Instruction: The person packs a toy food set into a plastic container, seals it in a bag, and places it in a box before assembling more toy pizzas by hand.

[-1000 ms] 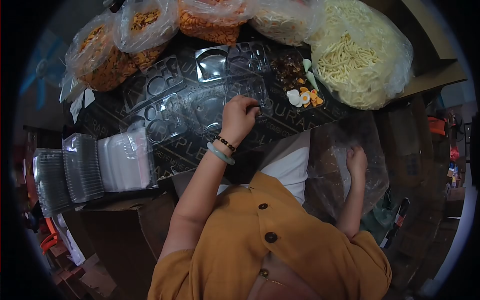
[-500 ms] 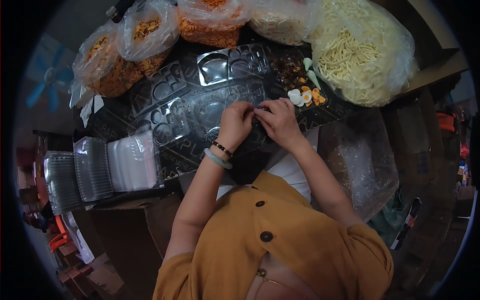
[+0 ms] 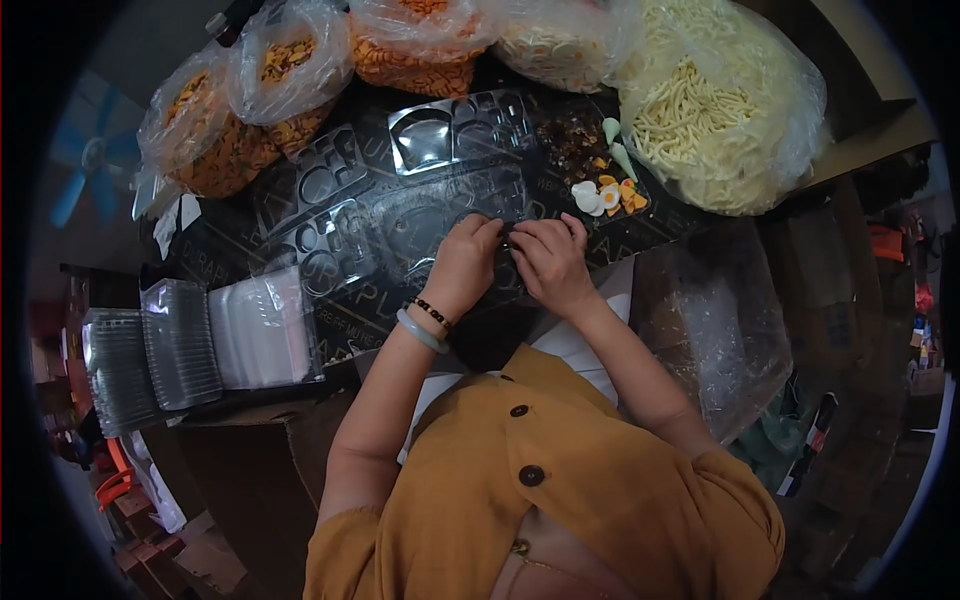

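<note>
My left hand [image 3: 466,264], with a beaded bracelet and a pale bangle at its wrist, is closed in a pinch near the table's front edge. Fingertip to fingertip with it, my right hand [image 3: 553,264] has its fingers bent and closed too. Something small and dark seems to sit between them, too hidden to name. Just beyond the hands lies a clear plastic tray [image 3: 405,215] with moulded hollows. Farther back is another clear tray [image 3: 420,140], and more lie to the left, including one tray [image 3: 335,245] with round hollows.
Bags of orange pieces [image 3: 415,70], white-and-orange pieces [image 3: 550,50] and cream sticks [image 3: 695,110] line the back. Dark brown bits [image 3: 570,145], pale green cones [image 3: 622,155] and egg-like pieces [image 3: 608,197] lie right. Stacked clear trays [image 3: 180,345] and plastic sleeves [image 3: 262,330] stand left.
My left hand has dropped slightly toward me and left. The right hand's fingers have shifted a little, still meeting the left's. The whole view has moved slightly.
</note>
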`<state>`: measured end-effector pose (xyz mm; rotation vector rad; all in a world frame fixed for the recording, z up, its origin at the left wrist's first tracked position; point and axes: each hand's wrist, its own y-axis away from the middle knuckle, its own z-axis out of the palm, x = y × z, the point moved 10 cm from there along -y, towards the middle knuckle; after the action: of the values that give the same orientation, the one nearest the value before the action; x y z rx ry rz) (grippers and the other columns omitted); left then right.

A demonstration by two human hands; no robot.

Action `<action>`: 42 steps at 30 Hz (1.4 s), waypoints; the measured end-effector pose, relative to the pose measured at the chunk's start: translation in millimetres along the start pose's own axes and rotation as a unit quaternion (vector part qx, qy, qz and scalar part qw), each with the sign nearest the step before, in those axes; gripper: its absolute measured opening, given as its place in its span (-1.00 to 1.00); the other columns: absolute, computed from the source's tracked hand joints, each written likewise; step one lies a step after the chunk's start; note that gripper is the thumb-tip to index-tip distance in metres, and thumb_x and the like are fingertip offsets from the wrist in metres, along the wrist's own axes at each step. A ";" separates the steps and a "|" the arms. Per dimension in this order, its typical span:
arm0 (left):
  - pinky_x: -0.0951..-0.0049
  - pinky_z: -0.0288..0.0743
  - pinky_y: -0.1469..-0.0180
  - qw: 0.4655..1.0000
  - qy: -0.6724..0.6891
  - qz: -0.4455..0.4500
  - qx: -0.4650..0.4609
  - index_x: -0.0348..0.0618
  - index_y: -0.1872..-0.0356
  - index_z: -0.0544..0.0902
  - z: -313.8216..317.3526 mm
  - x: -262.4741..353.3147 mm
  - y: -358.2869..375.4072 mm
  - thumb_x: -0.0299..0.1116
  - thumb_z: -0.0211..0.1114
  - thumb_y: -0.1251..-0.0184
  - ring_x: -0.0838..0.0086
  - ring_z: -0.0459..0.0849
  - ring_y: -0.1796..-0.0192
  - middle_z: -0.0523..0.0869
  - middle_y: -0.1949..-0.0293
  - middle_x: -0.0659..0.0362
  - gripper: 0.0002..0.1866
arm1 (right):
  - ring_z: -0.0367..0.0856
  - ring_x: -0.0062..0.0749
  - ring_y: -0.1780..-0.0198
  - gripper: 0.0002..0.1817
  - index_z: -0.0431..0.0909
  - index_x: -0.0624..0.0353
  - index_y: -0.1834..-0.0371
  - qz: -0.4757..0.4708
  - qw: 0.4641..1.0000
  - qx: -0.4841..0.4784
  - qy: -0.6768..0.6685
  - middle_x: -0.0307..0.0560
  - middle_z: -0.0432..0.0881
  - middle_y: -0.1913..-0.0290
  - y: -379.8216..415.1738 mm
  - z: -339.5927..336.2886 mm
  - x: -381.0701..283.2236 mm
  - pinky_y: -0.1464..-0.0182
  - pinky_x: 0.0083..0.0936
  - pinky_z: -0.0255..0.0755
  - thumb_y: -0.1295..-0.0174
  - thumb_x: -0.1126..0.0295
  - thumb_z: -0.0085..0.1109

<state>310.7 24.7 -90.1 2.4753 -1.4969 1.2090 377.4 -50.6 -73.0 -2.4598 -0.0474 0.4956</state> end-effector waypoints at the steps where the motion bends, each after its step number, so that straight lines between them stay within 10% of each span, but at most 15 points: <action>1: 0.26 0.50 0.20 1.000 0.009 -0.002 0.005 -0.27 0.19 0.59 -1.4 -0.9 1.4 -0.65 0.15 0.01 0.08 0.58 0.20 0.56 0.28 -0.01 -0.71 | 0.49 -0.32 0.02 -0.80 0.58 0.17 0.25 -0.001 1.000 0.001 -0.001 -0.18 0.53 0.11 0.3 2.2 1.2 -0.23 -0.19 0.08 -0.01 0.45 0.23; 25: 0.31 0.47 0.17 0.984 -0.138 0.084 -0.078 -0.26 0.04 0.55 12.5 17.5 3.7 -0.64 0.10 -0.03 0.16 0.53 0.18 0.50 0.25 0.05 -0.62 | 0.54 -0.12 0.08 -0.78 0.56 0.32 0.23 0.034 0.998 0.039 -0.040 0.00 0.55 0.10 -1.1 -3.8 2.0 0.00 -0.31 0.39 0.01 0.60 0.19; 36: 0.36 0.47 0.12 0.998 0.002 0.007 -0.065 -0.31 0.10 0.54 -2.1 11.7 -6.8 -0.65 0.07 -0.14 0.26 0.58 0.18 0.57 0.22 0.08 -0.72 | 0.59 -0.08 0.22 -0.83 0.62 0.26 0.24 0.169 0.981 0.067 0.074 0.07 0.59 0.28 -71.0 -38.9 160.3 0.16 -0.33 0.46 -0.14 0.47 0.14; 38: 0.35 0.50 0.13 0.904 0.314 -0.290 0.002 -0.30 0.07 0.52 0.1 -46.5 4.3 -0.62 0.04 -0.28 0.38 0.61 0.16 0.59 0.15 0.11 -0.78 | 0.62 -0.13 0.30 -0.82 0.64 0.23 0.23 0.204 0.977 0.036 0.049 0.03 0.62 0.34 -71.9 -33.3 174.1 0.20 -0.35 0.48 -0.14 0.43 0.16; 42: 0.52 0.54 0.04 0.650 0.671 -0.356 0.024 -0.33 0.01 0.48 8.8 -59.8 -15.3 -0.56 0.17 -0.26 0.46 0.59 0.03 0.60 0.13 0.09 -0.72 | 0.64 -0.35 0.36 -0.81 0.63 0.25 0.21 0.320 0.941 0.066 -0.091 -0.03 0.64 0.32 -61.5 -41.1 183.0 0.26 -0.49 0.48 -0.16 0.41 0.19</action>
<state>312.9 74.6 -127.3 1.0536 -0.0448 1.9639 567.3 2.9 -68.7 -2.2512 0.7062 0.9638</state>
